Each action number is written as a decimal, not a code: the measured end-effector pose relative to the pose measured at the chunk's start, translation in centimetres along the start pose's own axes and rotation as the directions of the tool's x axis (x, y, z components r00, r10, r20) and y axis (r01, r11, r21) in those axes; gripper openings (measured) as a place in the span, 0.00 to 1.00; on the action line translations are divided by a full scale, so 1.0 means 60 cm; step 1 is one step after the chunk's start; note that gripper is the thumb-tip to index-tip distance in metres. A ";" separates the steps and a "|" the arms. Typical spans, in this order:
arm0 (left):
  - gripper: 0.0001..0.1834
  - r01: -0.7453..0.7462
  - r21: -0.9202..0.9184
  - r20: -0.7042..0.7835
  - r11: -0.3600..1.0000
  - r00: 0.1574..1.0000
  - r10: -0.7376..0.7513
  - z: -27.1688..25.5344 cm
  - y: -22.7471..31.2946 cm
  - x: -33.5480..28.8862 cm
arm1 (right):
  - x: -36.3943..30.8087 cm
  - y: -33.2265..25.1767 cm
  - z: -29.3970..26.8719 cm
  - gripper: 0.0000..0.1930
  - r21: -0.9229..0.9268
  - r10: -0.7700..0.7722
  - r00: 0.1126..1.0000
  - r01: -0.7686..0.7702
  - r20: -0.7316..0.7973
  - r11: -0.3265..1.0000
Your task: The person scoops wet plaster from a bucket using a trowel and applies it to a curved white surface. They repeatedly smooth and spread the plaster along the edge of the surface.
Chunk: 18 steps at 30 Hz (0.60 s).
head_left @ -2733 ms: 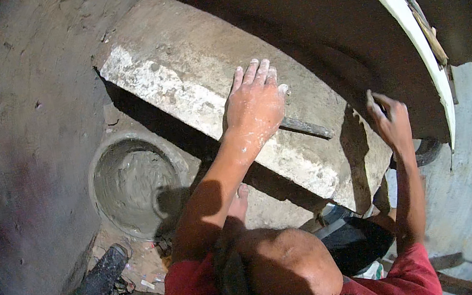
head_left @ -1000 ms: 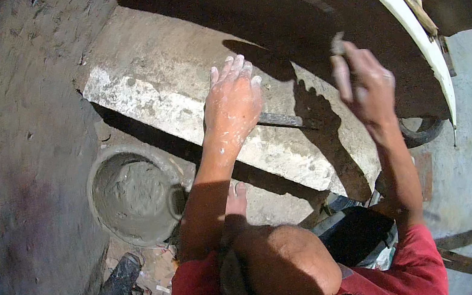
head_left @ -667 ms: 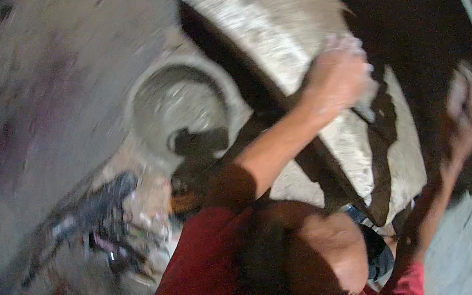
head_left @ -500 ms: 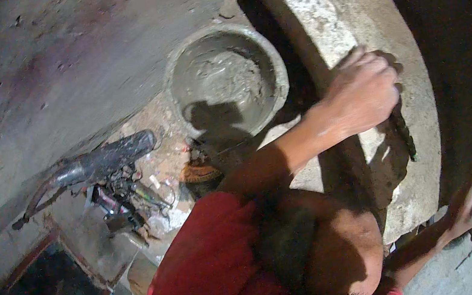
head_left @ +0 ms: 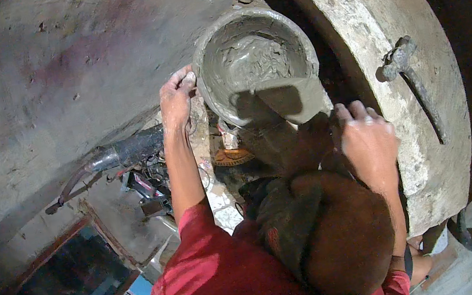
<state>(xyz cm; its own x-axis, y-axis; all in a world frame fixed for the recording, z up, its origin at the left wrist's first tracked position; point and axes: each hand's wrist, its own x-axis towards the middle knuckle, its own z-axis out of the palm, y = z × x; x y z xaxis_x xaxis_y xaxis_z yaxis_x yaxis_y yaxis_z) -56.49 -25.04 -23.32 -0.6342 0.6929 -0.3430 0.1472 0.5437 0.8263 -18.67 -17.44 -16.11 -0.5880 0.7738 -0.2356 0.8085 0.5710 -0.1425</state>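
Note:
A round grey basin [head_left: 208,93] holds wet grey mortar [head_left: 256,59]. My left hand [head_left: 177,98] pinches its left rim between thumb and fingers. On the right, my right hand [head_left: 367,134] is closed, its knuckles up, near the basin's lower right side. A flat grey sheet [head_left: 314,99] slopes from the mortar toward that hand, and the hand appears to grip its near end. Deep shadow hides the thumb and the exact hold. A mortar-crusted hammer [head_left: 416,90] lies on the pale concrete ledge [head_left: 436,178], apart from both hands.
A rough grey wall [head_left: 52,59] rises at the left. Below it lie a dark cylindrical pipe-like part [head_left: 126,148] and cluttered small items [head_left: 147,188]. An orange-and-black object [head_left: 232,157] sits just under the basin. A dark framed opening [head_left: 67,282] is at lower left.
My left hand has left the hammer on the ledge and moved left to the basin rim. My right hand has come in from the far right. The flat sheet now shows in the basin.

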 end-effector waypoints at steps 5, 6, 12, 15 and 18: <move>0.21 0.131 -0.250 0.148 0.959 0.984 -0.096 0.009 0.030 -0.067 | 0.008 -0.015 0.078 0.12 0.052 0.015 0.996 -0.020 0.090 0.998; 0.21 0.128 -0.240 0.140 0.962 0.985 -0.096 0.017 0.033 -0.084 | 0.004 -0.018 0.085 0.13 0.047 0.010 0.995 -0.014 0.096 0.999; 0.22 0.093 -0.174 0.171 0.980 0.983 -0.063 0.071 0.040 -0.154 | 0.000 -0.028 0.092 0.20 0.167 -0.025 0.974 -0.013 0.225 0.986; 0.22 -0.096 -0.083 0.176 0.992 0.978 0.109 0.094 0.035 -0.174 | 0.001 -0.026 0.086 0.18 0.279 -0.093 0.979 0.040 0.181 0.960; 0.20 -0.201 -0.009 0.156 0.979 0.967 0.200 0.104 0.030 -0.187 | -0.010 -0.025 0.083 0.18 0.343 -0.018 0.987 -0.038 0.160 0.939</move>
<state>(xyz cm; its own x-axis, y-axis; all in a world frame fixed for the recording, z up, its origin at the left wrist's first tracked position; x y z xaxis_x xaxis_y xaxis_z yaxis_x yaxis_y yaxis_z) -44.37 -28.91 -20.76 -0.4658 0.8529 -0.2358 0.2651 0.3888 0.8824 -19.38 -20.13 -20.55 -0.5911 0.7095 -0.3837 0.7897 0.4122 -0.4544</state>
